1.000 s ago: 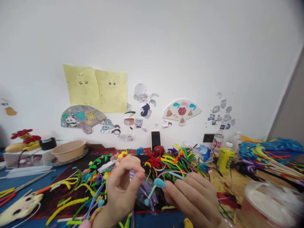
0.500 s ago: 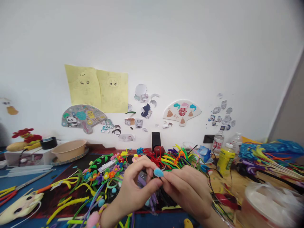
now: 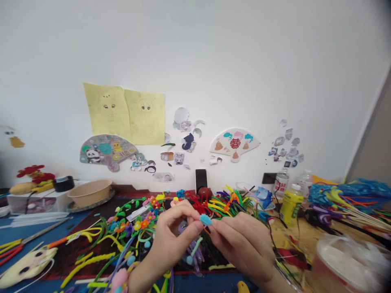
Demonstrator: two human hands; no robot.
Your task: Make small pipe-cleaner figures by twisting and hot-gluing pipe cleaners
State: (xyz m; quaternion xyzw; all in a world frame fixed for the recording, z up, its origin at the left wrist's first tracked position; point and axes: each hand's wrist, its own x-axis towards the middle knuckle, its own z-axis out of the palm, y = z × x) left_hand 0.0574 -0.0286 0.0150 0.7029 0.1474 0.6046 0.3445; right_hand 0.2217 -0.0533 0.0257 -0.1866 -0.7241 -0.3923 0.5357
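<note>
Pinching a blue chenille tuft (image 3: 205, 219) between the left hand (image 3: 169, 240) and the right hand (image 3: 244, 248), fingertips closed on it from both sides, just in front of a heap of multicoloured pipe cleaners (image 3: 232, 203). Best gripped close to the tuft, with light pressure, to avoid crushing the fuzz. Just below, a pale green stem (image 3: 195, 246) tipped with a blue bead. Higher up, a paper fan (image 3: 234, 143) bearing a red double-happiness character; to the right, a yellow bottle (image 3: 291, 205), its label unreadable.
</note>
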